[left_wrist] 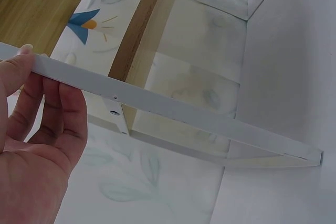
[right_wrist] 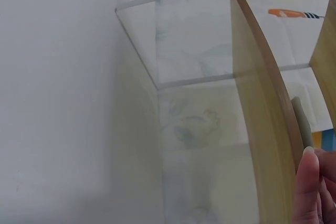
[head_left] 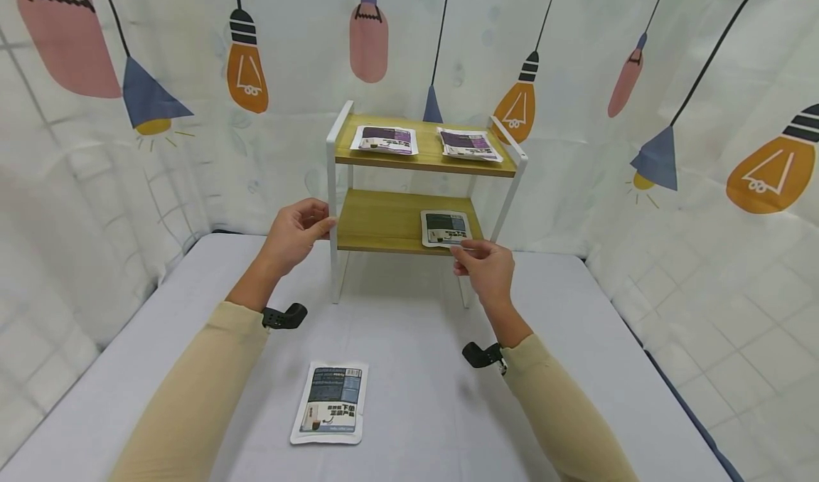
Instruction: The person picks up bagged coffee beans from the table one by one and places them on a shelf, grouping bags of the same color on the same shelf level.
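A two-tier rack with wooden boards and a white frame stands on the table. My left hand (head_left: 291,233) grips the rack's left white post (head_left: 331,183) beside the lower board (head_left: 384,219); the left wrist view shows the thumb on one side of the post (left_wrist: 173,107) and curled fingers on the other. On the right of the lower board lies a flat packet (head_left: 444,226) with a dark label. My right hand (head_left: 488,269) pinches the packet's near right corner at the board's front edge. Seen edge-on in the right wrist view, the packet (right_wrist: 302,121) rests along the board (right_wrist: 262,93).
Two purple-labelled packets, one on the left (head_left: 385,141) and one on the right (head_left: 470,145), lie on the upper board (head_left: 429,163). Another dark-labelled packet (head_left: 330,402) lies on the white-covered table (head_left: 409,425) between my forearms. A patterned curtain (head_left: 288,162) hangs behind the rack.
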A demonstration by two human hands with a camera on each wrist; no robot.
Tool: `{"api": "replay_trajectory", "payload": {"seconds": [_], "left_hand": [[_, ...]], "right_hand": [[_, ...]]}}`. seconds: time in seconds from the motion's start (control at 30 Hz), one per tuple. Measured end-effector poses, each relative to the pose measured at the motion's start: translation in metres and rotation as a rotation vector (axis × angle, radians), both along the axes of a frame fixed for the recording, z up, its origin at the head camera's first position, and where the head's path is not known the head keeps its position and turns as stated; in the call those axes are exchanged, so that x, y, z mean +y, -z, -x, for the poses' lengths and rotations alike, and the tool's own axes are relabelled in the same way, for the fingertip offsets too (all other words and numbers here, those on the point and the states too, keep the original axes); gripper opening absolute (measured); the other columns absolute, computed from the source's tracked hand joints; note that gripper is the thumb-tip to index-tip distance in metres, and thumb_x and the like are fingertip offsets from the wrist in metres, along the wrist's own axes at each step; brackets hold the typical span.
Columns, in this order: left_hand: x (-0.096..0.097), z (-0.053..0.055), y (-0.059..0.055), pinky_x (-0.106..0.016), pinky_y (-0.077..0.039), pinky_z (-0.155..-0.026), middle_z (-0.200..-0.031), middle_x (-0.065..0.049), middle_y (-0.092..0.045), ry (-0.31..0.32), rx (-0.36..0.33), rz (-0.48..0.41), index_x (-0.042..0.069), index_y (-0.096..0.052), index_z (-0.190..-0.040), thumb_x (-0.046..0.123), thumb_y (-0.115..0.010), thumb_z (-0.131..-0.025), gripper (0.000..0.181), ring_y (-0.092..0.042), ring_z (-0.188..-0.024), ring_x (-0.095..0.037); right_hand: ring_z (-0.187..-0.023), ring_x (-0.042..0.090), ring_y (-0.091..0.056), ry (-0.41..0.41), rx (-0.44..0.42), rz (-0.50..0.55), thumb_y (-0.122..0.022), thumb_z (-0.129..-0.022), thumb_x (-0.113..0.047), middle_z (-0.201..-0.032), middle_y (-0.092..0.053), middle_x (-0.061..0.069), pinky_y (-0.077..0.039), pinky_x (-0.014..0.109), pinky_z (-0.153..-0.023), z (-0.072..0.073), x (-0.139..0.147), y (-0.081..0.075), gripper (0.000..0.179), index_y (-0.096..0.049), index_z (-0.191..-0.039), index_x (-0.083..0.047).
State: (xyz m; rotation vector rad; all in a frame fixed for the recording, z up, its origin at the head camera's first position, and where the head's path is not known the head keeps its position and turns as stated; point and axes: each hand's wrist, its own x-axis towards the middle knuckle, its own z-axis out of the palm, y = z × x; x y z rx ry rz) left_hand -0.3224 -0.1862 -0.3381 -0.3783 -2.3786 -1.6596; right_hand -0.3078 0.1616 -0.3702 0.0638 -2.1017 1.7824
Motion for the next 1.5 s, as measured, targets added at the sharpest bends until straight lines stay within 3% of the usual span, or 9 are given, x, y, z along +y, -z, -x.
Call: {"api": "replay_trajectory", "payload": {"seconds": [0.3, 0.6, 0.8, 1.07, 1.27, 1.5], "left_hand": [[0.000, -0.001, -0.001, -0.016, -0.057, -0.086, -0.120, -0.013, -0.067, 0.000, -0.009, 0.005, 0.009, -0.065, -0.128, 0.025, -0.064, -0.102, 0.031, -0.067, -0.107, -0.023], [-0.001, 0.002, 0.001, -0.029, -0.061, -0.090, -0.116, -0.012, -0.068, 0.015, 0.009, -0.003, 0.008, -0.066, -0.123, 0.025, -0.066, -0.102, 0.027, -0.068, -0.100, -0.014], [-0.001, 0.003, 0.002, -0.022, -0.060, -0.086, -0.115, -0.013, -0.068, 0.017, 0.015, -0.002, 0.007, -0.066, -0.122, 0.024, -0.066, -0.102, 0.026, -0.068, -0.098, -0.013], [-0.001, 0.003, 0.002, -0.030, -0.061, -0.090, -0.114, -0.011, -0.068, 0.011, 0.012, 0.003, 0.008, -0.066, -0.121, 0.024, -0.065, -0.102, 0.025, -0.068, -0.099, -0.015], [-0.001, 0.002, 0.001, -0.024, -0.060, -0.088, -0.115, -0.010, -0.068, 0.008, -0.003, -0.001, 0.009, -0.066, -0.120, 0.025, -0.066, -0.101, 0.025, -0.068, -0.101, -0.018], [-0.001, 0.003, 0.001, -0.018, -0.058, -0.084, -0.113, -0.008, -0.067, 0.008, -0.002, -0.010, 0.008, -0.066, -0.120, 0.025, -0.066, -0.101, 0.026, -0.068, -0.102, -0.018]], "right_hand": [[-0.058, 0.011, -0.069, 0.015, 0.013, -0.010, -0.084, -0.086, -0.018, -0.089, -0.076, 0.024, -0.061, 0.027, -0.058, 0.001, -0.002, 0.001, 0.024, -0.078, -0.101, 0.000], [-0.057, 0.011, -0.070, 0.004, 0.040, -0.003, -0.084, -0.086, -0.018, -0.089, -0.075, 0.027, -0.062, 0.029, -0.057, -0.001, -0.001, 0.001, 0.025, -0.078, -0.102, 0.001], [-0.058, 0.012, -0.070, -0.008, 0.053, -0.004, -0.085, -0.086, -0.021, -0.089, -0.075, 0.027, -0.062, 0.029, -0.058, -0.004, -0.001, 0.006, 0.028, -0.078, -0.104, -0.001], [-0.063, 0.019, -0.073, -0.022, 0.037, -0.024, -0.085, -0.086, -0.021, -0.088, -0.077, 0.019, -0.063, 0.029, -0.062, -0.015, -0.005, 0.013, 0.023, -0.079, -0.104, -0.008], [-0.078, 0.038, -0.074, -0.067, 0.006, -0.041, -0.084, -0.087, -0.029, -0.091, -0.078, 0.015, -0.064, 0.028, -0.066, -0.026, -0.008, 0.018, 0.033, -0.078, -0.111, -0.008], [-0.081, 0.028, -0.073, -0.105, -0.054, -0.098, -0.083, -0.086, -0.040, -0.094, -0.078, 0.008, -0.063, 0.026, -0.073, -0.037, -0.008, 0.029, 0.037, -0.077, -0.115, -0.018]]}}
